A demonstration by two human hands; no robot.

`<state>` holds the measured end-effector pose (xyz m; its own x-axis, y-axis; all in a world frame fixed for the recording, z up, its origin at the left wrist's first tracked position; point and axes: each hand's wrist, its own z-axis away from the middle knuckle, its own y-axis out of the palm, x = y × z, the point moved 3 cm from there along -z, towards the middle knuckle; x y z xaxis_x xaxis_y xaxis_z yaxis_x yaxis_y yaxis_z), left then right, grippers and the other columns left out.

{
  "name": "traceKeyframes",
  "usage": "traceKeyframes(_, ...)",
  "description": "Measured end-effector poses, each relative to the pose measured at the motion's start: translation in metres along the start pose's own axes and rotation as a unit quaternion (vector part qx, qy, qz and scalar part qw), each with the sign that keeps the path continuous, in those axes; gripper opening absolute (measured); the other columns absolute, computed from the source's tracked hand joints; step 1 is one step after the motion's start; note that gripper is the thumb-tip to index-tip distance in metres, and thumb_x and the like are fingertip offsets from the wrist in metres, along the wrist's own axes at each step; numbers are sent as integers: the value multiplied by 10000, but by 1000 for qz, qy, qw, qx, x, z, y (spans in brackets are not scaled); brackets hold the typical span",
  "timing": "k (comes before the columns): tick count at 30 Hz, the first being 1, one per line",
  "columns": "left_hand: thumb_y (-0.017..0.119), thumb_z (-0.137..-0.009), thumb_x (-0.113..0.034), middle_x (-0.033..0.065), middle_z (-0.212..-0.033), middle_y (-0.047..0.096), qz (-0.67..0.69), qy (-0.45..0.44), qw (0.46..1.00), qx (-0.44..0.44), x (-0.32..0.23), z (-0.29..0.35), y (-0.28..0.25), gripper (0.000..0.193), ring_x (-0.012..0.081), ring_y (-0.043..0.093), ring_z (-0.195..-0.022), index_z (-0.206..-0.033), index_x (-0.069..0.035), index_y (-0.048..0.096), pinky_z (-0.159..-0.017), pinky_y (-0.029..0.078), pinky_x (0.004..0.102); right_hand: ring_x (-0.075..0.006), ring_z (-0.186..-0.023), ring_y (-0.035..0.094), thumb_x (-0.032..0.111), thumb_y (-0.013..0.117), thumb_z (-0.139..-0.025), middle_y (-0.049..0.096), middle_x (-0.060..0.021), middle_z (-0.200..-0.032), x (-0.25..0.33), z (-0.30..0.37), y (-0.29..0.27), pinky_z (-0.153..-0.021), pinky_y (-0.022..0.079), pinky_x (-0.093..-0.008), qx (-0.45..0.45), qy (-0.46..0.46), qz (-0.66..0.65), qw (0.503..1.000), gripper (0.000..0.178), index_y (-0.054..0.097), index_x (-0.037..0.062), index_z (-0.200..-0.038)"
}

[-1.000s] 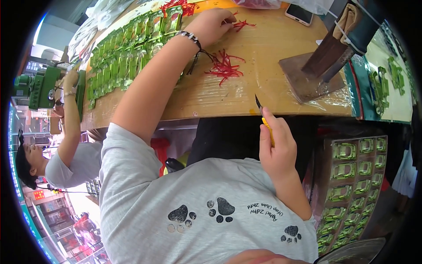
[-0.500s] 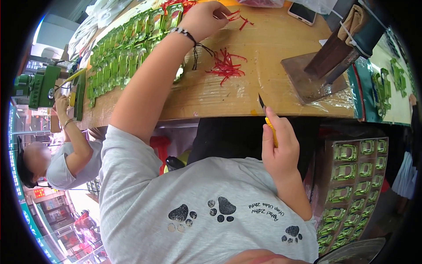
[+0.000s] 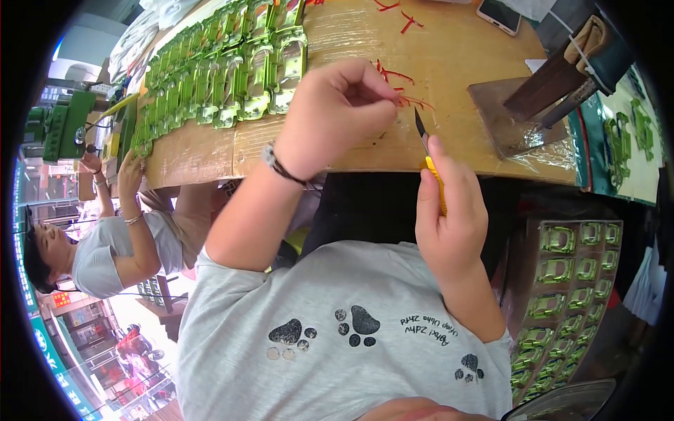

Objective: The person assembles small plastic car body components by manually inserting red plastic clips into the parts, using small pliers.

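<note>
My left hand (image 3: 340, 116) is over the table in front of me, its fingertips pinched together. A thin red strip (image 3: 423, 104) sticks out from the fingertips toward the knife; the held end is hidden. Behind that hand, partly covered, lies a small pile of red strips (image 3: 393, 74). My right hand (image 3: 455, 214) is closed around the yellow handle of a craft knife (image 3: 433, 168). Its dark blade points up and away, close to the red strip. Left of my hands, rows of shiny green plastic frames (image 3: 217, 84) cover the table.
More red scraps (image 3: 411, 24) and a phone (image 3: 500, 15) lie at the far side. A metal stand on a flat base (image 3: 491, 119) is to the right. A box of green frames (image 3: 558, 270) stands at lower right. At left, another person (image 3: 119, 245) works beside a green machine (image 3: 67, 133).
My left hand has come back from the far scraps to just beside the knife tip. The right hand keeps the knife nearly still. The person at left has turned, and the view has shifted slightly.
</note>
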<state>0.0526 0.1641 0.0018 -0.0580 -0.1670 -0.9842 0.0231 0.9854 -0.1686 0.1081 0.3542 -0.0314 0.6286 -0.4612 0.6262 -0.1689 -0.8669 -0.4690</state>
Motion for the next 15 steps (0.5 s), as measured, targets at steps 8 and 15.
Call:
traceKeyframes(8,725,-791,127,34,-826,653,-100,157,981,-61,5,24,21,150,117,671,-845,-836,15,635,-790,546,241,-258,-607,577,46,665,-917,545,-81,-799,5,1,2,-542,491,-375,28,24,115,993,462,610,88,-1374)
traceKeyframes(15,722,-790,132,54,-863,674,-97,185,976,-67,-2,30,8,144,117,667,-822,-847,18,653,-758,525,241,-297,-630,592,35,641,-927,560,-104,-809,-4,-8,-20,-540,489,-392,-18,52,166,984,441,612,89,-1364)
